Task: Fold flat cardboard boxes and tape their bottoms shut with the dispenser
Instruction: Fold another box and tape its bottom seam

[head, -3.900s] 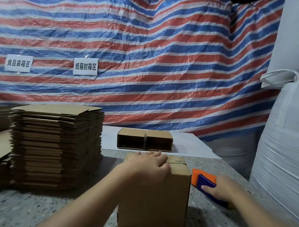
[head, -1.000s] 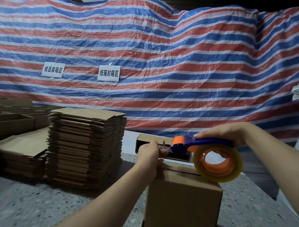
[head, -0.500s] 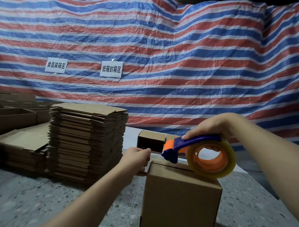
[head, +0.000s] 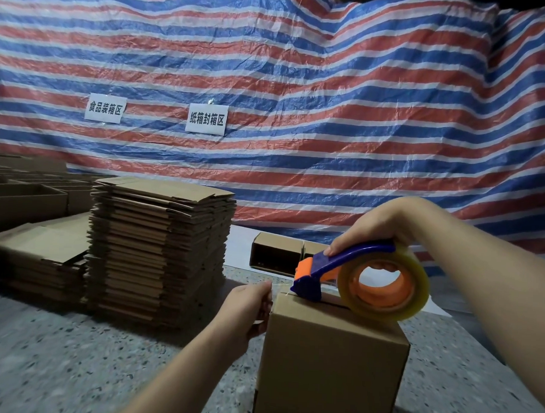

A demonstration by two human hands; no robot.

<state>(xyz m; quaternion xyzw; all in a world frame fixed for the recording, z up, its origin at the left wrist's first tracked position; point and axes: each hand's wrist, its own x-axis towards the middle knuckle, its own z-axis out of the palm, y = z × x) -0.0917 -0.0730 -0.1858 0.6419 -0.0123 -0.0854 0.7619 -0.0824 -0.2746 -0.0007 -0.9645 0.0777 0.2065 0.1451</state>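
Two hands at box [head: 330, 362]: left hand [head: 248, 308] pinches tape end at far-left edge; right hand [head: 376, 225] grips dispenser [head: 349, 272] atop.

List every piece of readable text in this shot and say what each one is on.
"食品装箱区": white paper sign stuck on the striped tarp, left one.
"纸箱封箱区": white paper sign on the same tarp, right one.
No readable print on the cardboard boxes or the tape dispenser.
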